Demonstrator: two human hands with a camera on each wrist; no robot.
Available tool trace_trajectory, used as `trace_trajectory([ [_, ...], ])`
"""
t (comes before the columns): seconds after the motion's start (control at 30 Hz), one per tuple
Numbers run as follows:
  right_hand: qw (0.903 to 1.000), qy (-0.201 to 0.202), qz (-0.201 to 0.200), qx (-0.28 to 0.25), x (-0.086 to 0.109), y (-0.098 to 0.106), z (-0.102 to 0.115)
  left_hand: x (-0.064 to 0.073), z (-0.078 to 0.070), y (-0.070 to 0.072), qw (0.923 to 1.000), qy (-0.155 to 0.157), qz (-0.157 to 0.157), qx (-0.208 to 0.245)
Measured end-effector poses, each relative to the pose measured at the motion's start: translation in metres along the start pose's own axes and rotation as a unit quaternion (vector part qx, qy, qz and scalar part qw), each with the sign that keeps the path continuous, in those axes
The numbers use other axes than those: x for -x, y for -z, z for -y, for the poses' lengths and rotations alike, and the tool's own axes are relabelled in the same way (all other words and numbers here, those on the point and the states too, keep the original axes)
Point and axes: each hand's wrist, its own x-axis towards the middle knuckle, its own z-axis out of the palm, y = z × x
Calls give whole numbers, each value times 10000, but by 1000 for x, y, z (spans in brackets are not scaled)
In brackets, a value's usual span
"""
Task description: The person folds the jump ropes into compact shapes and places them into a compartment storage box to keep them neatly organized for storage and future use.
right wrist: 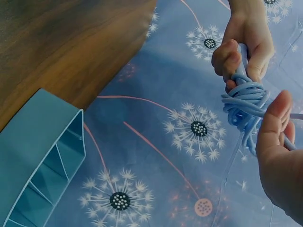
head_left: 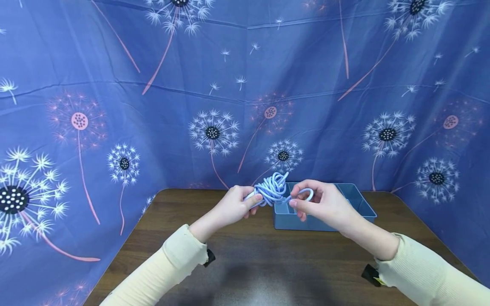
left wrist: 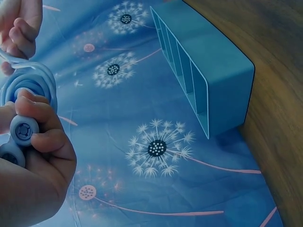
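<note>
A light blue jump rope is held up in front of me, its cord wound in a thick tangle around its handles. My left hand grips the handles below the winding; the left wrist view shows two round handle ends poking out of that fist. Between thumb and fingers, my right hand pinches the loose end part of the cord, and a small loop sticks out past the fingertips. In the right wrist view, a stretch of cord runs from the wound bundle to the right fingers.
Behind the hands, a blue-teal divided box stands on the brown wooden table, toward its back edge. A blue dandelion-print cloth hangs around the back and sides. Dark wrist-camera pieces show under the sleeves.
</note>
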Motion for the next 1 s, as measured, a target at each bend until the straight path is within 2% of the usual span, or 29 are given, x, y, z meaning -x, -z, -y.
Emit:
trace_trajectory([
  [0.13,9995,155,-176,-203,-1,1,-2,1,-3,-1,9999,-91,20,123],
  [0.27,9972,395,-534,-349,-6,2,-7,2,-4,-1,9997,-177,59,130],
  [0.43,9875,948,-905,-881,-15,14,-6,5,-3,-8,9992,-291,256,5],
  [0.5,9851,1186,-953,-797,-17,17,-4,5,1,-10,9984,-381,385,145],
  [0.6,9862,1303,-1020,-84,-20,14,-4,5,4,-9,9946,-635,649,495],
  [0.73,9860,1215,-881,730,-25,8,-12,5,0,-6,9803,-1244,1131,1041],
  [0.83,9855,1113,-764,1027,-26,3,-20,4,-3,-4,9654,-1576,1292,1627],
  [0.93,9811,1437,-583,1160,-23,-4,-29,3,-5,-1,9483,-1559,1075,2546],
  [1.0,9736,1784,-470,1343,-21,-10,-34,2,-5,1,9346,-1430,723,3175],
])
